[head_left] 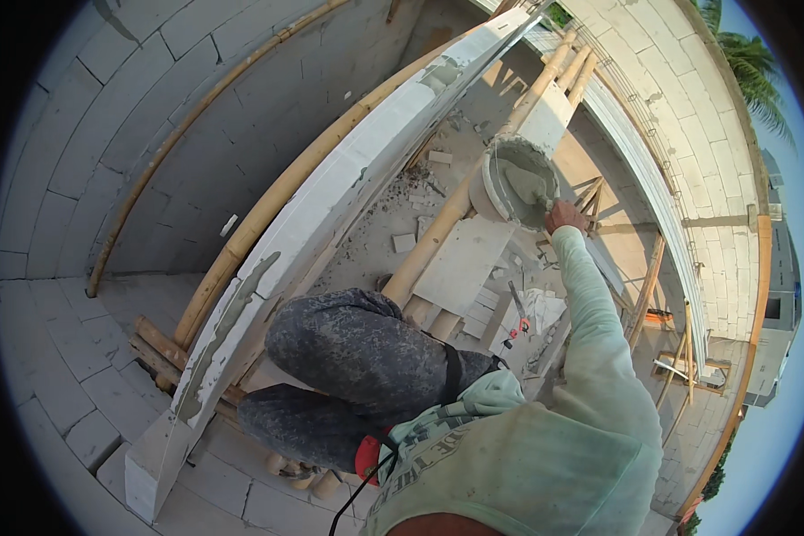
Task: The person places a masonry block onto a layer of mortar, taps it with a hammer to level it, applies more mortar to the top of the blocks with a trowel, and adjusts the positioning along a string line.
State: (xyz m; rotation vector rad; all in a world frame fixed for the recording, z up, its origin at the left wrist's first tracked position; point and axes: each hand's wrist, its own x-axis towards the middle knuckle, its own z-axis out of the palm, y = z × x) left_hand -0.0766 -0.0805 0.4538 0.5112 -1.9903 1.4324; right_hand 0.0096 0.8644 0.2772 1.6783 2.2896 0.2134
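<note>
My right arm, in a pale green sleeve, stretches out to a round bucket (484, 189) with mortar-crusted sides. Wet grey mortar (525, 183) lies inside it. At the near right of the rim my right hand (565, 217) is closed, its fingers seemingly on the edge; the palm side is hidden. The bucket stands on a plank laid over bamboo poles (433, 246), its mouth toward me. No part of my left hand shows. Left of my dark, dusty trousers runs a narrow white block wall (330, 179), with patches of wet mortar (228, 330) on its top.
A bamboo pole (241, 234) runs along the wall's far side. Below the planks, the floor holds block offcuts (404, 242) and rubble. A pale board (463, 263) lies across the poles near my knees. A tall block wall (715, 170) rises at the right.
</note>
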